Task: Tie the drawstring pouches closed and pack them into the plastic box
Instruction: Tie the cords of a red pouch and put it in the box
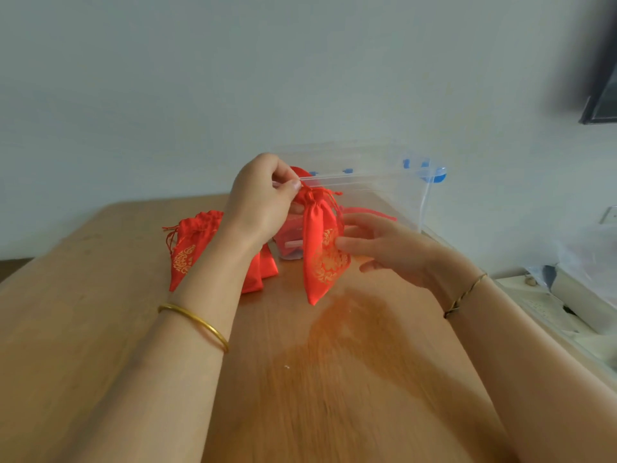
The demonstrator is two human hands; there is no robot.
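Note:
A red satin drawstring pouch (317, 252) with gold print hangs above the wooden table, its neck cinched. My left hand (260, 205) pinches the pouch's drawstring at the top and holds it up. My right hand (384, 245) is open, fingers spread, touching the pouch's right side. Behind the pouch stands a clear plastic box (377, 195) with blue latches; something red shows through its wall. More red pouches (193, 245) lie on the table to the left, partly hidden by my left forearm.
The wooden table (300, 379) stretches toward me, its rounded far-left corner near the wall. To the right, off the table, sits a white box (584, 295) and a plastic bag. A dark frame hangs on the wall at top right.

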